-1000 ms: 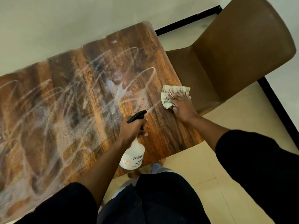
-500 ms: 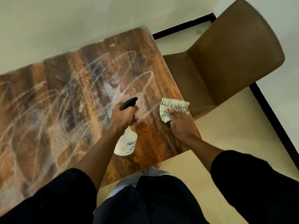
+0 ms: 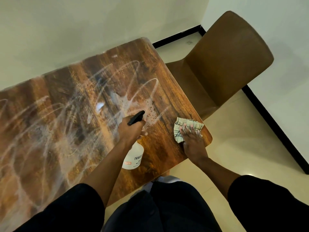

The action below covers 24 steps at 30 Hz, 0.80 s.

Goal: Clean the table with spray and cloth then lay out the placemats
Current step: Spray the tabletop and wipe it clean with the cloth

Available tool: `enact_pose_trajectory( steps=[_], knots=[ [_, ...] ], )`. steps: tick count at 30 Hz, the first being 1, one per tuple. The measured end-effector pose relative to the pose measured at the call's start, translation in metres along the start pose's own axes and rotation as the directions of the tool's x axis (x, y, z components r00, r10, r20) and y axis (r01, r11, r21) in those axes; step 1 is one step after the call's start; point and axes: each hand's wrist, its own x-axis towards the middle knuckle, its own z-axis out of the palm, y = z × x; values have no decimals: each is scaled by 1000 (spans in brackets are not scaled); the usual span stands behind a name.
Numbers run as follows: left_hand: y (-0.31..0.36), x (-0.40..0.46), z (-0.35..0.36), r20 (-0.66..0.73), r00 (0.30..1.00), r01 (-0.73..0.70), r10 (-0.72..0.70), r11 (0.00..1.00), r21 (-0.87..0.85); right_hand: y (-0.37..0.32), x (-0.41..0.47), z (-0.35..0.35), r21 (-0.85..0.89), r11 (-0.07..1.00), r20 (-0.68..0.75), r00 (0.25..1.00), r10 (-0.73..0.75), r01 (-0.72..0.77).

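Fingers flat on cloth | left hand grips spray bottle

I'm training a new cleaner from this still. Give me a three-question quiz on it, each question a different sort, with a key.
1. True or false: the right hand lies flat on the cloth.
2. Which hand grips the spray bottle? A) left hand B) right hand C) neither
3. Fill in: the cloth lies near the table corner closest to the brown ____.

Key
1. True: its fingers are spread straight over the cloth.
2. A: the left hand grips the neck under the black trigger head.
3. chair
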Motion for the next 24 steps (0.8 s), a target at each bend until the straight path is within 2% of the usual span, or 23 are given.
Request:
enact_pose_trajectory(
  steps=[8, 13, 18, 24],
  knots=[
    [-3, -10, -7, 43, 998, -41, 39, 998, 48, -12, -7, -5, 34, 999, 71, 997, 36, -39],
    [-1, -2, -3, 52, 999, -18, 15, 998, 55, -3, 11, -9, -148, 989, 79, 997, 13, -1],
    [5, 4, 9, 14, 1000, -23, 22, 996, 83, 7, 19, -3, -233, 967, 87, 993, -82, 101],
    [6, 20, 22, -62, 998, 3, 1, 998, 63, 16, 75, -13, -261, 901, 117, 938, -326, 346]
  ],
)
